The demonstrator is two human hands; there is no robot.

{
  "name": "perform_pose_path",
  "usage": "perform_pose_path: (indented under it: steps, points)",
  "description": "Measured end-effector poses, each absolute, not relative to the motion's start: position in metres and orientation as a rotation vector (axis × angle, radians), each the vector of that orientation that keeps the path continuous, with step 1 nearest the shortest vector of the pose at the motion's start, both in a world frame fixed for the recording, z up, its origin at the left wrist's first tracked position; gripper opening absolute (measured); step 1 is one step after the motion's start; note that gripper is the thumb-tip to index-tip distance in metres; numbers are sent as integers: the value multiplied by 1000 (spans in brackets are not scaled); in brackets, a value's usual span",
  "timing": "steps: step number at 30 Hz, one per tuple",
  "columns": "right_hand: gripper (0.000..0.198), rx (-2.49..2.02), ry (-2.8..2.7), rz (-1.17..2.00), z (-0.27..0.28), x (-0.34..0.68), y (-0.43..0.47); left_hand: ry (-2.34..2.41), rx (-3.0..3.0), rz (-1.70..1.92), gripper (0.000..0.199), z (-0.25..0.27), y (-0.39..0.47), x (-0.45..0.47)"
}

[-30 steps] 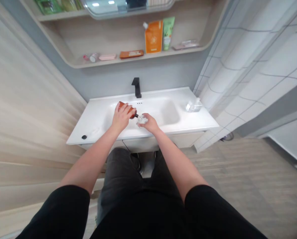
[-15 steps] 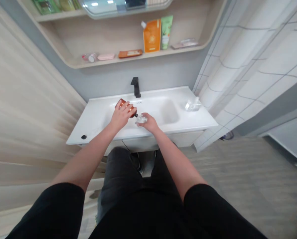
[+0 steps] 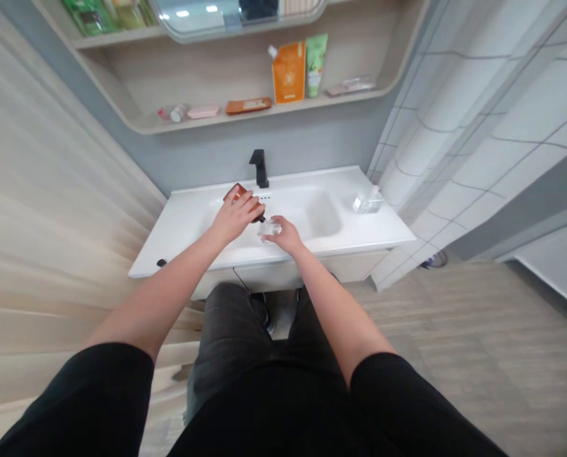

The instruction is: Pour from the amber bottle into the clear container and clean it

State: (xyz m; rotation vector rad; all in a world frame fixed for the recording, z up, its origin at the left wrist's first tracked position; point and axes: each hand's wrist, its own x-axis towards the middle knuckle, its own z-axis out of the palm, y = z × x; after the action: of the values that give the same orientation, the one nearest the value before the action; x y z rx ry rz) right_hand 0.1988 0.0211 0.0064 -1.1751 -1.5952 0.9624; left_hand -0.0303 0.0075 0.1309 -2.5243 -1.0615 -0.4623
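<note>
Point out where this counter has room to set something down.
Left: the counter behind the black piece, beside the basin; right: the strip in front of the clear bottle. Crowded: over the basin, where the left hand holds the brown bottle tilted toward the clear container in the right hand.

from my end i saw a reddish-brown bottle held aslant above the sink basin, partly covered, its dark neck pointing down and to the right. a small clear container was held just below that neck; i couldn't tell whether they touched or what was inside.
</note>
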Motion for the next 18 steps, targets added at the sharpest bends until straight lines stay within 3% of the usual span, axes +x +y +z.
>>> perform_pose_path:
  steps: [18]
  points:
    - [77,-1005,-1445,1034,-1,200,28,-844,-2607,-338,43,176,10,-1]
